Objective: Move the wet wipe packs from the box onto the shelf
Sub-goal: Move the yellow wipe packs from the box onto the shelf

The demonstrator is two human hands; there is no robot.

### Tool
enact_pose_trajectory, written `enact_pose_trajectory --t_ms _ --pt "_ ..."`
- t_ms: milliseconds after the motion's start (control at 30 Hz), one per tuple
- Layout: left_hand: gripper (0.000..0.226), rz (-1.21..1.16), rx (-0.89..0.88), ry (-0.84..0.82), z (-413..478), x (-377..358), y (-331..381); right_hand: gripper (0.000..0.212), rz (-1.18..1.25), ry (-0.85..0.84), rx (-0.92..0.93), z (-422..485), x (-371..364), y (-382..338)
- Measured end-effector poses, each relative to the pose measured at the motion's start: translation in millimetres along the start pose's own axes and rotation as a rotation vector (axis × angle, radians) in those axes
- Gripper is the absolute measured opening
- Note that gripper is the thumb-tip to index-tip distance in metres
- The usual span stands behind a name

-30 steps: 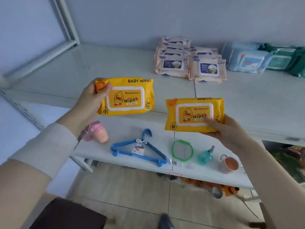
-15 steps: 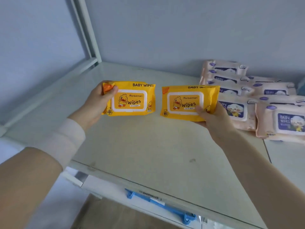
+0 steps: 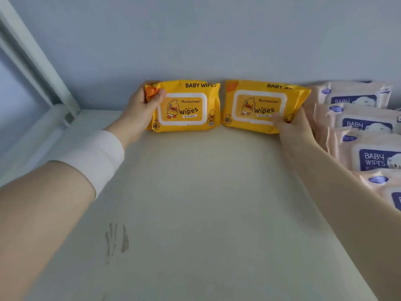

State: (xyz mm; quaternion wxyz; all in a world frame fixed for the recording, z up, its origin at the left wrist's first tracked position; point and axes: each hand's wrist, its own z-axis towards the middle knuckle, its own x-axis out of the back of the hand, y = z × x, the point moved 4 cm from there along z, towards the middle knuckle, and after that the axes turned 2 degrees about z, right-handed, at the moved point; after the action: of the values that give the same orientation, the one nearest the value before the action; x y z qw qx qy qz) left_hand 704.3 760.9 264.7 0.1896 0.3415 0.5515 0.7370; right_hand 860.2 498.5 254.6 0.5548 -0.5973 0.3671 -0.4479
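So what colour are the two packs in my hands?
Yellow, left pack and right pack alike; head view.

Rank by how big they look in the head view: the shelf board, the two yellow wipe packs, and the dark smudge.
Largest: shelf board, by far.
Next: left yellow pack and right yellow pack, alike, so tied.
Smallest: dark smudge, though nearer the camera.

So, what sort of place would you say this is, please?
Probably a shop or stockroom: a metal shelf, rows of identical pink wipe packs, and two yellow packs held beside them.
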Motion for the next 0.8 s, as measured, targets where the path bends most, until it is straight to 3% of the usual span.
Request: enact_pose_trajectory --t_ms 100,233,433,500,600,700,800 --pt "0.033 0.182 -0.114 0.053 20 -7 2 0.038 -0.166 0.024 0.04 20 -2 -3" --pt "0.038 0.261 -0.179 0.124 25 -13 0 0.037 -0.259 0.118 0.065 28 -1 -3" --pt "0.057 0.516 -0.245 0.34 -2 -14 26 0.08 -0.393 0.143 -0.069 11 -6 -10" --pt "0.056 0.75 -0.336 0.31 -15 -25 52 0.073 -0.494 0.074 -0.098 -3 -2 -22" --pt "0.051 1.07 -0.419 0.015 -36 -64 97 0.048 -0.822 -0.172 0.021 -29 17 -56" --pt "0.043 1.341 -0.386 -0.338 -70 -117 157 0.05 -1.114 -0.422 0.151 -63 63 -93" --pt "0.039 1.425 -0.251 -0.762 -126 -187 211 0.058 -1.255 -0.472 0.148 -101 148 -123"
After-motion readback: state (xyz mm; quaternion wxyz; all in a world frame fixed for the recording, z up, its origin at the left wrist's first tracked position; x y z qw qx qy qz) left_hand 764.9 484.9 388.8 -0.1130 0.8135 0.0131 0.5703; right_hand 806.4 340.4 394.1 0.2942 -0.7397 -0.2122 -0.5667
